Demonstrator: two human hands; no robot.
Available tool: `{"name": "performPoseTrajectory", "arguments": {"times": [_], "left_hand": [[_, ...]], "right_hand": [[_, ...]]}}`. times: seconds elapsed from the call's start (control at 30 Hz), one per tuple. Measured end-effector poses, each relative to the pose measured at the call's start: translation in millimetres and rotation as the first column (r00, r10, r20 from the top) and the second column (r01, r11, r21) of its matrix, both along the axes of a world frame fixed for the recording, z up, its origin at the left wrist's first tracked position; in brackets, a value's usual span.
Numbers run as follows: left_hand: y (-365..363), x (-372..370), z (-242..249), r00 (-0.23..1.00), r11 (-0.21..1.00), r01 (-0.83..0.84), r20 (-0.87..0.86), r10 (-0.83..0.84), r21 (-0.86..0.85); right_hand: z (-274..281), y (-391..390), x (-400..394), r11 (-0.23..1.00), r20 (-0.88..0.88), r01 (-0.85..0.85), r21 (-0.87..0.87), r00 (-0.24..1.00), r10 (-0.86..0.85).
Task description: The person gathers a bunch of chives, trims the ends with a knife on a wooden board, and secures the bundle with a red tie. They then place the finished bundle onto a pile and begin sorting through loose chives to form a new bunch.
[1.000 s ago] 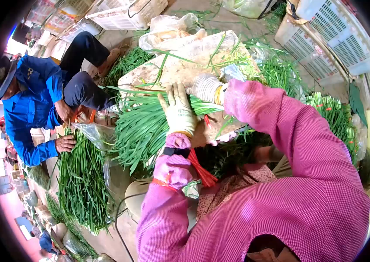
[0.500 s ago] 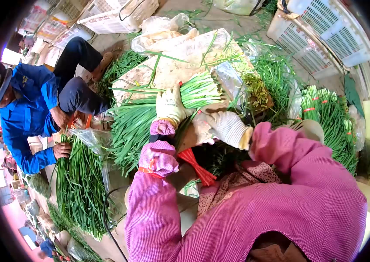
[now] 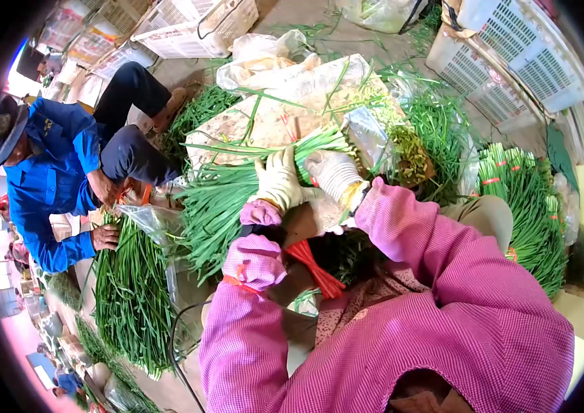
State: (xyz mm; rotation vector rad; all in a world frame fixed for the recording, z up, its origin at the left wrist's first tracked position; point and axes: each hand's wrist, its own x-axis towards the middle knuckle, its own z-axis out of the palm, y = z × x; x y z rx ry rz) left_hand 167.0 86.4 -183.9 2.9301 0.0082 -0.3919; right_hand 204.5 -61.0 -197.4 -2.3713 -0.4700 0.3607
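Note:
On the worn board (image 3: 230, 122) lies a bunch of green stalks (image 3: 220, 199), leaves to the left and pale cut ends to the right. My left hand (image 3: 279, 179), in a white glove, lies over the bunch with its fingers wrapped on it. Close to its right, my right hand (image 3: 333, 173), in a striped white glove, grips the bunch nearer the cut ends. A bit of red tape (image 3: 314, 181) shows between the hands, and a red strip (image 3: 288, 127) stands just above the stalks. More red strips (image 3: 315, 268) lie below the board, near my lap.
At the left a co-worker in blue (image 3: 51, 172) holds long stalks (image 3: 133, 296). Tied bunches (image 3: 512, 206) are piled at the right. White crates (image 3: 529, 55) stand top right, another crate (image 3: 192, 27) top left. Loose greens (image 3: 436, 131) and a plastic bag (image 3: 264, 55) border the board.
My right hand has moved up and left onto the bunch and closed round it. The cut ends, spread out before, are now gathered narrower. The red strip now stands above the stalks.

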Motion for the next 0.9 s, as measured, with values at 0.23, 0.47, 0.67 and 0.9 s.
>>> {"name": "performPoseTrajectory", "arguments": {"times": [0.23, 0.47, 0.67, 0.9], "left_hand": [[-8, -9, -30, 0.948, 0.993, -0.055, 0.317, 0.021, 0.101], [-11, -12, -20, 0.896, 0.997, -0.060, 0.442, 0.031, 0.052], [-14, -17, -3, 0.967, 0.996, -0.062, 0.251, 0.046, 0.056], [-14, -28, -25, 0.929, 0.995, -0.098, 0.359, 0.092, 0.000]], "right_hand": [[76, 2, 29, 0.936, -0.014, -0.261, -0.235, 0.964, 0.265], [-15, 49, 156, 0.860, 0.041, -0.470, -0.198, 0.873, 0.487], [-17, 71, 129, 0.642, 0.069, -0.546, -0.538, 0.731, 0.679], [22, 40, 51, 0.845, 0.257, -0.385, -0.370, 0.832, 0.492]]}}
